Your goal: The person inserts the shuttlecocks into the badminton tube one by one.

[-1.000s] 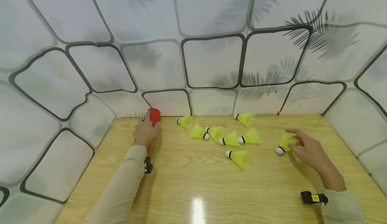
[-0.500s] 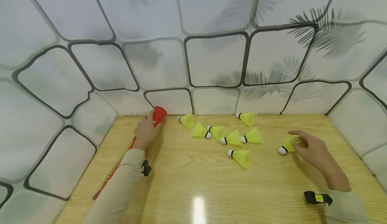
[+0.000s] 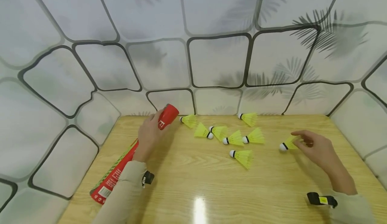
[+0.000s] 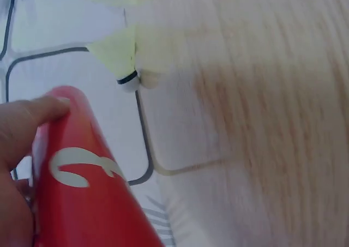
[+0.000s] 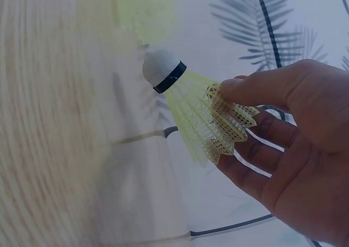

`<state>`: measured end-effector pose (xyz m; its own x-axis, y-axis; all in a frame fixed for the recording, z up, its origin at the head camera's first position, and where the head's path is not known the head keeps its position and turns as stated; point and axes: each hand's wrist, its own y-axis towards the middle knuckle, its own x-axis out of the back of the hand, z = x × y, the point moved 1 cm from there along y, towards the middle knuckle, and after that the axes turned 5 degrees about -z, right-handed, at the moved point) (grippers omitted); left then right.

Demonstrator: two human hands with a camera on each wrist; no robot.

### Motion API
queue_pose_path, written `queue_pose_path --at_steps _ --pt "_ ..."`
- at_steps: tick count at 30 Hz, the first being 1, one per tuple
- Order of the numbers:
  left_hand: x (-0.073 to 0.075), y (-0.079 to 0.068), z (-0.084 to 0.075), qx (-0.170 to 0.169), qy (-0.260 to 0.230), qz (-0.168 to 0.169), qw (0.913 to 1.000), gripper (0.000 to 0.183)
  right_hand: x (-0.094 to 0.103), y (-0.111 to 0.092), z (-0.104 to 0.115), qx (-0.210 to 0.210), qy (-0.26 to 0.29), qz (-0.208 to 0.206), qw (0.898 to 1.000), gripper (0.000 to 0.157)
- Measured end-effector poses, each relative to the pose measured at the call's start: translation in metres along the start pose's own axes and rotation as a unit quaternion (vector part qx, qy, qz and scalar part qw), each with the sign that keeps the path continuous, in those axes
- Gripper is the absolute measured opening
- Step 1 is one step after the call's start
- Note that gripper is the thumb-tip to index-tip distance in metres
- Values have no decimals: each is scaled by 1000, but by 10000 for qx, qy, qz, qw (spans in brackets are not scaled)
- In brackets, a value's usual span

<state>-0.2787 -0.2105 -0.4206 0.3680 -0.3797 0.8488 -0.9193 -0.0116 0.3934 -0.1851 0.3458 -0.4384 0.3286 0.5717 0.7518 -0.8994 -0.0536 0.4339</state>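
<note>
My left hand (image 3: pixel 149 133) grips a long red tube (image 3: pixel 113 177) near its far end, at the left of the table. The tube has white lettering, a barcode and a green strip along one side; my hand and sleeve cover part of it. In the left wrist view the red tube (image 4: pixel 87 181) fills the lower left, thumb or finger along it. At the right, my right hand (image 3: pixel 317 150) pinches a yellow shuttlecock (image 3: pixel 288 144) by its skirt. Its white cork with a black band points left in the right wrist view, where the shuttlecock (image 5: pixel 191 102) shows whole.
Several more yellow shuttlecocks lie mid-table, among them a near shuttlecock (image 3: pixel 243 157) and a far shuttlecock (image 3: pixel 248 118) by the back edge. A patterned cloth wall (image 3: pixel 217 62) closes off the back and sides of the wooden table (image 3: pixel 187 190).
The red tube has swung and turned in my left hand, its far end shifting right and up, so more of its side shows. My right hand has drawn the shuttlecock slightly up, tilting it.
</note>
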Motion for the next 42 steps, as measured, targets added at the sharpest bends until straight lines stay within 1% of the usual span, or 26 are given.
queue_pose_path --at_steps 3,7,12,17,18,21,24,26,30,33,37,39,42 --pt "3 -3 -5 -261 41 -300 9992 69 3 1 5 93 104 -179 9997 27" --pt "12 -4 -15 -599 -171 -644 9960 69 8 3 13 190 323 -421 9984 29" --pt "26 -7 -24 -936 -638 -864 9898 69 14 6 22 236 502 -631 9965 30" --pt "41 -12 -30 -976 -1352 -1020 9807 69 18 8 37 203 735 -921 9928 29" --pt "45 -13 -32 -918 -1518 -1013 9789 69 20 9 41 164 805 -978 9918 28" --pt "56 -16 -36 -600 -2002 -859 9741 68 22 10 53 132 1109 -1201 9865 28" --pt "68 -20 -39 -272 -2453 -680 9667 67 22 11 63 167 1337 -1441 9803 30" --pt "74 -23 -41 -210 -2682 -612 9612 66 22 11 70 267 1426 -1583 9767 32" --pt "81 -29 -46 -307 -2999 -544 9519 66 25 14 91 556 1474 -1794 9711 34" --pt "86 -32 -51 -445 -3175 -567 9455 67 28 18 108 723 1501 -1890 9677 33" --pt "95 -36 -57 -706 -3482 -637 9326 69 31 25 129 836 1714 -1983 9614 31" --pt "97 -38 -61 -862 -3657 -614 9247 70 33 26 139 856 1864 -2054 9570 31" --pt "96 -42 -67 -1067 -3845 -588 9150 70 35 28 155 904 2232 -2204 9452 29"
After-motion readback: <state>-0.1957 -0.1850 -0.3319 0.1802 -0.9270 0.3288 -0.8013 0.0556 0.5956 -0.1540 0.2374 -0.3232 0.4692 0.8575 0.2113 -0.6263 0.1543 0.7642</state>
